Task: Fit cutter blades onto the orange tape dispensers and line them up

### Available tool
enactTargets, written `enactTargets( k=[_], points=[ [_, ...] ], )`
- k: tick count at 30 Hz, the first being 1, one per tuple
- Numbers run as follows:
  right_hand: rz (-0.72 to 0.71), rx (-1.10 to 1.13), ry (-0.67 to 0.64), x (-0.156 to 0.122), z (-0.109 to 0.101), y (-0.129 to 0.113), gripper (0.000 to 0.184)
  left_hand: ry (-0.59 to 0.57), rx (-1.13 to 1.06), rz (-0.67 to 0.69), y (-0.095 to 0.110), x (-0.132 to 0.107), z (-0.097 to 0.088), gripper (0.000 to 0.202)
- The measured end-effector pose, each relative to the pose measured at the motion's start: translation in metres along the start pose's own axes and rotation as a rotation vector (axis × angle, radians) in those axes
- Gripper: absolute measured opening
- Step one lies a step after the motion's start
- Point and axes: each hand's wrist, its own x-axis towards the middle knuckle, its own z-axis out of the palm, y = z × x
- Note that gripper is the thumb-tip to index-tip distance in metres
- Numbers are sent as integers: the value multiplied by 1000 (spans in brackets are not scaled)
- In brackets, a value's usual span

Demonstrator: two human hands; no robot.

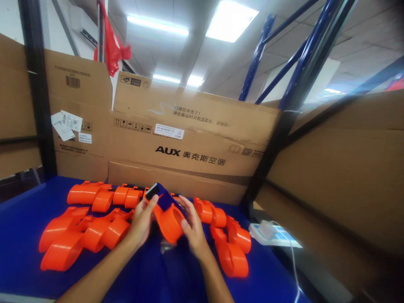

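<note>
Held orange piece (171, 224): raised above the middle of the counter (20, 223), its round opening facing the right hand (193, 227), a dark blue strip (164, 201) along its top.
Left hand (142, 219): its grip holds the piece's left side, thumb near the strip's pale end.
Right hand: its grip holds the other side, thumb by the ring's rim, fingers behind.
Left orange pieces (61, 251): two rows on the blue counter, some touching.
Right orange pieces (235, 259): a cluster beyond and beside the right hand.
Cardboard (189, 174): stands behind the counter, printed "AUX".
White cable (293, 261): trails at the counter's right edge.
</note>
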Motion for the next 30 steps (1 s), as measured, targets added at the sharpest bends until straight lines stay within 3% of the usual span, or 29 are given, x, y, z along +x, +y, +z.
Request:
enactTargets(
  k=[2,6,9,14,16,19,23,30],
  points=[
    [-113,-138,-5,0,-1,-5,72,80,-21,21,1,5,-1,40],
    [-161,-279,25,-3,1,-2,54,118,-48,9,2,10,-5,41],
    [-95,-228,173,-2,2,8,50,33,-38,-31,3,7,-6,42],
    [117,-5,563,10,-11,29,46,-101,63,-63,3,2,-6,52],
    [205,19,619,15,-21,38,44,-112,73,-60,3,2,-7,50],
    [282,-32,638,17,-33,55,47,-140,74,-64,1,2,-7,48],
    [294,-278,621,17,-41,73,50,-168,100,-77,1,0,-6,47],
    [398,-709,512,22,-38,78,57,-186,87,-76,3,-3,-5,45]
  ],
)
